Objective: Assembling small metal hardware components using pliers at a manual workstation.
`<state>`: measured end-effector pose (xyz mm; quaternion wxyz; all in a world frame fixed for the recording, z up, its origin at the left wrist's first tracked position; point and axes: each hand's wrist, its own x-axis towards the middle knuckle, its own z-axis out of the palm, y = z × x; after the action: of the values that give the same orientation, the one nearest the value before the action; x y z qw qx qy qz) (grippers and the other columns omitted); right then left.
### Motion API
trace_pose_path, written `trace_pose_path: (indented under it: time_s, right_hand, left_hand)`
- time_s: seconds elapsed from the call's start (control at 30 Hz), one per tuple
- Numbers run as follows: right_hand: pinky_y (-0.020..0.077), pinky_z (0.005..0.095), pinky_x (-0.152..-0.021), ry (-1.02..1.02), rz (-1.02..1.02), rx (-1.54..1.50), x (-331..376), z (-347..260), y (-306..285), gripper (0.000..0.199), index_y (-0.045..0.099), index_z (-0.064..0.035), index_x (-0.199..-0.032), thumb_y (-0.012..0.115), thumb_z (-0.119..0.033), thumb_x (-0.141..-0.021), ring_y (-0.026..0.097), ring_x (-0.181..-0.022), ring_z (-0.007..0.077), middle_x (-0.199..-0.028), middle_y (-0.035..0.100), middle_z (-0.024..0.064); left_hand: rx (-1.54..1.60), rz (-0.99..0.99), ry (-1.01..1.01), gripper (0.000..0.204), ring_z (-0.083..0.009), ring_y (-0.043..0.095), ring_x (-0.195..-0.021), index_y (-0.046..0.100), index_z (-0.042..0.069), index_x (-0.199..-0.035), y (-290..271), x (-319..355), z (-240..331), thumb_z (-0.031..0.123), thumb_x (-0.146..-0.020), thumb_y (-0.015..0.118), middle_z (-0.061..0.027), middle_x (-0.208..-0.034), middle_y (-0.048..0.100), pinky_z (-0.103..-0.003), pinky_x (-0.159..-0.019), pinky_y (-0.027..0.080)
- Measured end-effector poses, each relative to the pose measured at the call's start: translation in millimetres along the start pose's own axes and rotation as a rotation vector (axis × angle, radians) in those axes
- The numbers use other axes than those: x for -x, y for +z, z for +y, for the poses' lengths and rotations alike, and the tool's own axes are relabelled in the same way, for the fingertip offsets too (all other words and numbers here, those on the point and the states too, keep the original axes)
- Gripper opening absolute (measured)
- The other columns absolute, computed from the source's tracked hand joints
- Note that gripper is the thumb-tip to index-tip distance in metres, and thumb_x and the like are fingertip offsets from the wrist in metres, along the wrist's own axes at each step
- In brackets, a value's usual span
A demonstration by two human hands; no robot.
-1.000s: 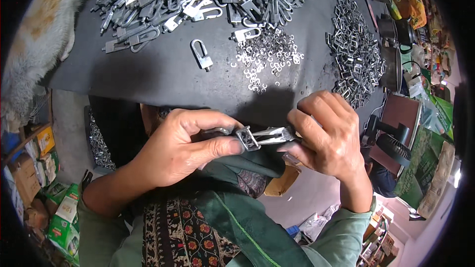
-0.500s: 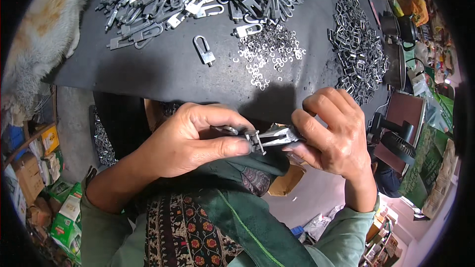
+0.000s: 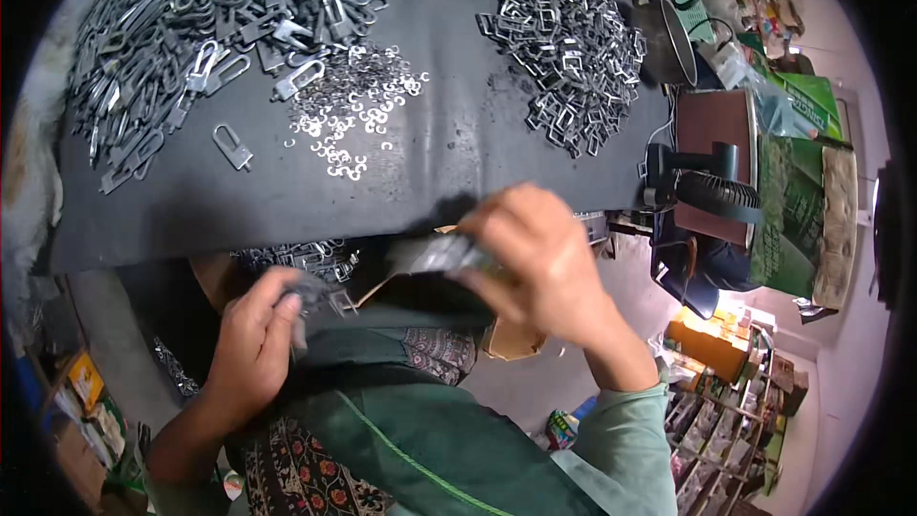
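Observation:
Above my lap, my left hand (image 3: pixel 256 330) is closed around a dark metal loop piece, blurred by motion. A small rectangular metal frame (image 3: pixel 341 303) sits at its end, clear of the fingers. My right hand (image 3: pixel 537 263) grips silver pliers (image 3: pixel 437 254), also smeared, pointing toward the left hand but apart from the metal piece. On the black table (image 3: pixel 449 167), a single loop piece (image 3: pixel 231 147) lies separate from a large pile of the same pieces (image 3: pixel 229 19). Small C-shaped silver clips (image 3: pixel 349 119) are scattered beside that pile.
Rectangular metal frames (image 3: pixel 564 48) are heaped at the table's far right. A small black fan (image 3: pixel 716 193) stands by the right edge. More metal pieces (image 3: pixel 306 258) lie below the near edge. An open cardboard box (image 3: pixel 516 339) is beneath, and a shelf (image 3: pixel 731 440) stands lower right.
My hands have drawn apart, and the pliers have come away from the metal piece. The view has shifted right, so the table's contents sit farther left.

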<state>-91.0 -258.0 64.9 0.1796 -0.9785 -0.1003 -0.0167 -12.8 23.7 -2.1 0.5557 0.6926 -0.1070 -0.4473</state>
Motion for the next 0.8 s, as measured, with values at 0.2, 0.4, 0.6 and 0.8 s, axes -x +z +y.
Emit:
trace_pose_path:
  time_s: [0.2,0.4,0.6,0.8]
  right_hand:
    - [0.0491,0.0441,-0.064,0.553,0.296,0.442,9,76,-5,0.02,0.06,-0.0037,-0.088,0.073,-0.009,-0.073,0.061,-0.077,0.0344,-0.079,0.059,0.0144]
    - [0.049,0.0437,-0.066,0.478,0.274,0.485,4,92,3,0.019,0.059,-0.0051,-0.086,0.072,-0.01,-0.075,0.061,-0.077,0.0334,-0.079,0.058,0.0125]
    - [0.0482,0.0416,-0.065,0.437,0.339,0.459,0,88,1,0.016,0.057,-0.004,-0.086,0.07,-0.009,-0.078,0.06,-0.074,0.0336,-0.077,0.058,0.0133]
    - [0.0438,0.0349,-0.061,0.512,-0.098,-0.591,-19,10,-2,0.015,0.054,-0.0001,-0.086,0.066,-0.008,-0.087,0.055,-0.066,0.0248,-0.072,0.053,0.0114]
  left_hand:
    - [-1.031,0.302,0.731,0.017,-0.0219,0.059,-0.067,0.063,-0.001,-0.106,1,-15,-10,0.002,-0.09,0.058,-0.0127,-0.08,0.06,-0.033,-0.064,0.046]
    - [-0.173,0.056,0.247,0.015,-0.0211,0.063,-0.072,0.062,-0.002,-0.104,16,-10,17,0.0,-0.09,0.058,-0.0151,-0.09,0.064,-0.032,-0.062,0.05]
    - [0.557,-0.091,-0.035,0.018,-0.0169,0.064,-0.068,0.059,-0.004,-0.111,24,-26,48,0.003,-0.094,0.056,-0.0128,-0.09,0.065,-0.024,-0.056,0.052]
    - [0.594,-0.076,0.018,0.02,-0.0122,0.059,-0.059,0.057,-0.003,-0.115,32,-35,53,0.005,-0.096,0.057,-0.0094,-0.088,0.065,-0.022,-0.052,0.048]
